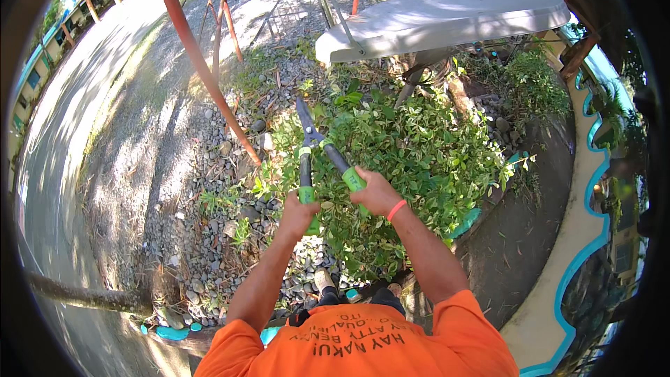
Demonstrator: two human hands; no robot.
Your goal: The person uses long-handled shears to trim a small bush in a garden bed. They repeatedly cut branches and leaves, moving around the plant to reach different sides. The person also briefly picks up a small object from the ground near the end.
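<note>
A pair of hedge shears [311, 133] with black and green handles is held in front of me, over the left side of a leafy variegated shrub [403, 167]. My left hand [300, 214] grips the left green handle. Around the right green handle my right hand [376, 192] is closed, a red band on its wrist. The handles stand a little apart, and the blades point away from me, looking nearly closed together. Leaves lie behind and below the right handle; whether the blades touch any stem cannot be told.
A red metal pole [209, 76] slants down left of the shears. Beyond the shrub, a large whitish panel [445, 18] overhangs it. Stones [209, 241] cover the ground at left, and a wall with a turquoise scalloped edge [581, 256] curves along the right. A trunk [89, 293] lies lower left.
</note>
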